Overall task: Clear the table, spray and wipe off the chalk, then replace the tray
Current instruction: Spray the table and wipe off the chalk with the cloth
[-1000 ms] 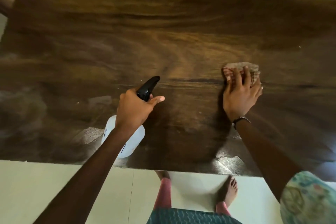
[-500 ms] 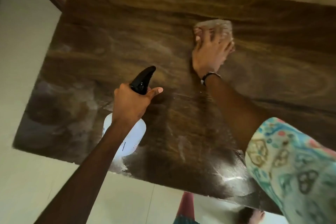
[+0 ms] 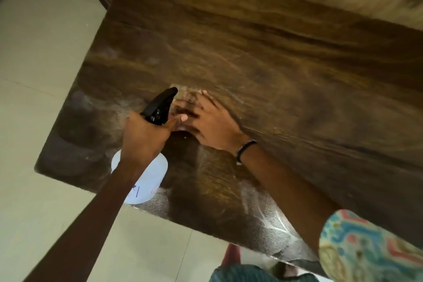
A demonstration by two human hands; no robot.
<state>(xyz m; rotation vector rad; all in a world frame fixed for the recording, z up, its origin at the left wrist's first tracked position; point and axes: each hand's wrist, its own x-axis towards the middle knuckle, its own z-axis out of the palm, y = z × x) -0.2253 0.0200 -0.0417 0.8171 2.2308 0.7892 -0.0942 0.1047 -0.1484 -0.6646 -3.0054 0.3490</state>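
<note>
Table (image 3: 286, 57): dark brown wood with strong streaked grain; its near edge runs diagonally from the left corner toward the lower right.

Chalk (image 3: 96, 107): pale, hazy smears over the table's left end, thickest toward the left corner; thin whitish streaks also lie near the near edge at lower right.

Spray bottle (image 3: 144, 178): translucent white body with small coloured markings and a black trigger head whose nozzle points toward the far edge; it is held above the near edge, close to the left corner.

Left hand (image 3: 146, 137): curled round the bottle's neck below the black head, index finger extended alongside the trigger.

Cloth (image 3: 185, 95): a light, blurred patch on the tabletop just beyond the nozzle; its pattern cannot be made out.

Right hand (image 3: 212, 123): laid flat with fingers spread, pressing the cloth to the wood just beside the left hand; motion-blurred.

Bracelet (image 3: 245, 150): dark band on the right wrist.

Sleeve (image 3: 366, 247): patterned in teal, cream and red, at lower right.

Floor (image 3: 45, 75): pale tiles, left of the table.
</note>
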